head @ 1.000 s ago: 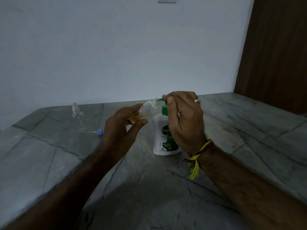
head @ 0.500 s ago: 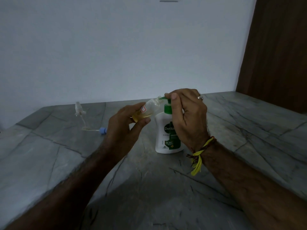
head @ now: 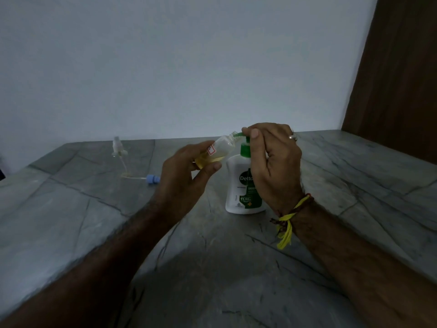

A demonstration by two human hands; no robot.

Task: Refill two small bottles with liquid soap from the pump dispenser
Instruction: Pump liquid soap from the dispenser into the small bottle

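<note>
My left hand (head: 186, 174) grips a small clear bottle (head: 218, 151), tilted with its open threaded neck up against the green nozzle of the pump dispenser (head: 238, 185). Yellow soap sits in the bottle's lower part. The white dispenser with a green label stands upright on the grey stone counter (head: 71, 221). My right hand (head: 272, 162) is curled over the green pump head, thumb on the nozzle, hiding most of the pump. Only one small bottle is in view.
A clear spray cap with a dip tube (head: 119, 152) stands at the back left of the counter. A blue cap with a thin tube (head: 151, 179) lies beside it. A white wall runs behind the counter and a brown wooden panel (head: 397, 79) is at the right.
Both hands, the bottle and the pump keep the same hold. The view has shifted slightly, and the pump head sits a little higher than a second ago.
</note>
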